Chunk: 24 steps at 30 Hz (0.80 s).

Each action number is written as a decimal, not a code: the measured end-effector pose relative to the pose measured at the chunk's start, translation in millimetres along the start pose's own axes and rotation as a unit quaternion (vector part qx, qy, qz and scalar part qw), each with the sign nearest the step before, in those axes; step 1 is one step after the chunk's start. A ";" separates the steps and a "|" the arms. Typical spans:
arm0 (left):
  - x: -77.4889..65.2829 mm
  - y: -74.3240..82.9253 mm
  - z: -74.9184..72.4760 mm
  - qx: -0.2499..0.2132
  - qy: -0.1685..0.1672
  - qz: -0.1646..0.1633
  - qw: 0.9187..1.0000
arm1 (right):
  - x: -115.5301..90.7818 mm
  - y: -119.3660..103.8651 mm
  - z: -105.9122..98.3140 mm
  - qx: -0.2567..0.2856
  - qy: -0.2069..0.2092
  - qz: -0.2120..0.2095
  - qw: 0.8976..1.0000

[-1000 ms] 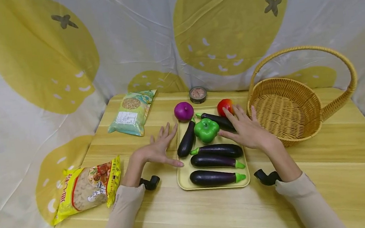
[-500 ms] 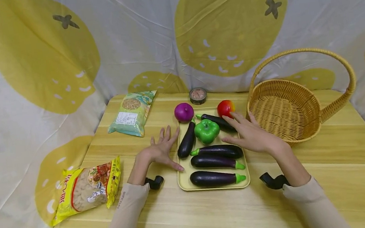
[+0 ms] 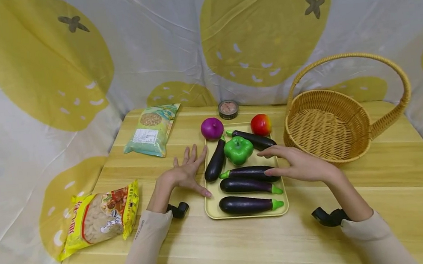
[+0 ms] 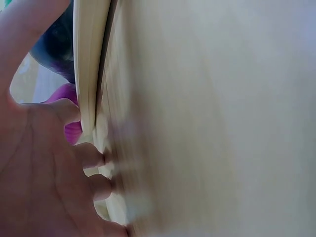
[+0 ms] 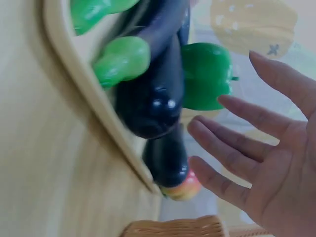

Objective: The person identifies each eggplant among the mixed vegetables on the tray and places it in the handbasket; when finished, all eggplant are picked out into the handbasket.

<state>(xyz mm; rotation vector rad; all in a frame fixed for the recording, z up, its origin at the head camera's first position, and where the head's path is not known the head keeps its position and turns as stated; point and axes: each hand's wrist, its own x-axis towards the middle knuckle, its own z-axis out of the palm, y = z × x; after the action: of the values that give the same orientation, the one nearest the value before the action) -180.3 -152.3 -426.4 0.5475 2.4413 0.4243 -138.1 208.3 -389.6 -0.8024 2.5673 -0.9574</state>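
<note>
Both hands are at the yellow tray (image 3: 214,211) and neither is holding anything. The left hand (image 3: 186,173) lies flat on the bench (image 3: 247,248) with fingers spread, its fingertips right against the tray's left rim; the left wrist view shows them at that pale edge, with a bit of the purple onion (image 3: 212,128) beyond. The right hand (image 3: 300,163) hovers over the tray's right side, fingers straight and apart, palm down, with nothing clamped. It sits just above the end of the upper eggplant (image 3: 249,172) in the row of three, and the right wrist view shows a clear gap between the fingers and the dark skin below.

Everything on the tray is in place: the green pepper (image 3: 238,150) in the middle, one eggplant slanted along the left side (image 3: 215,164), another slanted behind the pepper (image 3: 252,138), the upper one of the row and two more lying across the near half (image 3: 246,185) (image 3: 247,204). The red tomato (image 3: 260,124) sits at the far right corner, the onion at the far left.

The wicker basket (image 3: 353,151) to the right shows only its woven inside. So by my reading nothing has been picked or moved off the tray; this is the very start, with a reach under way and no grasp made.

Off to the side, a green packet (image 3: 152,131), a yellow snack bag (image 3: 98,217) and a small tin (image 3: 228,109) sit on the bench.
</note>
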 end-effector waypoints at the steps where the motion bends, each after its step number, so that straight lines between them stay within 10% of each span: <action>1: 0.4 -0.2 0.0 0.000 0.000 0.000 1.000 | -0.4 2.1 1.1 0.009 -0.001 0.000 1.000; 24: -0.6 3.0 -0.6 0.014 -0.004 -0.008 1.000 | 0.0 23.7 25.3 0.051 -0.034 -0.034 0.998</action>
<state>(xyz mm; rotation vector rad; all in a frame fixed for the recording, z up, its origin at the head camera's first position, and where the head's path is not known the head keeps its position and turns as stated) -179.4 -150.1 -424.4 0.5391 2.4460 0.3804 -136.5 210.2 -424.2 -0.8827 2.4257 -1.0524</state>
